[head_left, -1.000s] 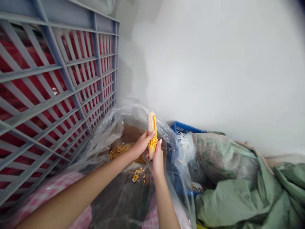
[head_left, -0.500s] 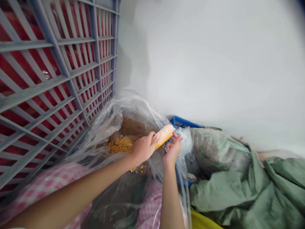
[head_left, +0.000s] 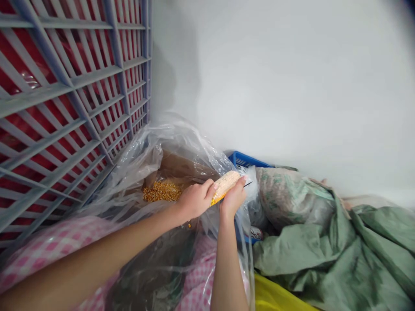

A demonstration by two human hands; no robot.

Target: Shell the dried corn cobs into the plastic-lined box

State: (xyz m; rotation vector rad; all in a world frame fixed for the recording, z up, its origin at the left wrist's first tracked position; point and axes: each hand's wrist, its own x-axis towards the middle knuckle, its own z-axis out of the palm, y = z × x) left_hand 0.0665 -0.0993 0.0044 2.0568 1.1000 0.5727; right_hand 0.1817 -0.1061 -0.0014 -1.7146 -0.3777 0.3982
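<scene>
A corn cob (head_left: 228, 183), mostly stripped to its pale core with yellow kernels left along its lower side, is held slanting up to the right. My left hand (head_left: 196, 199) wraps round its lower end. At its upper end my right hand (head_left: 232, 199) is closed against the cob, thumb on top. A thin dark line sticks out beside the right thumb; whether it is a tool in that hand I cannot tell. Below both hands, a clear plastic bag (head_left: 129, 149) lies open with a heap of loose kernels (head_left: 162, 191) in it.
A grey slatted crate (head_left: 69, 86) with red contents rises on the left, by a white wall (head_left: 292, 77). To the right are a blue basket (head_left: 249, 160), a filled sack (head_left: 292, 194) and green cloth (head_left: 311, 255). Pink checked fabric (head_left: 61, 250) shows below.
My right hand has moved up along the cob, its thumb now over the top near the end. Several loose kernels below the left wrist have gone from view. The camera view has shifted slightly.
</scene>
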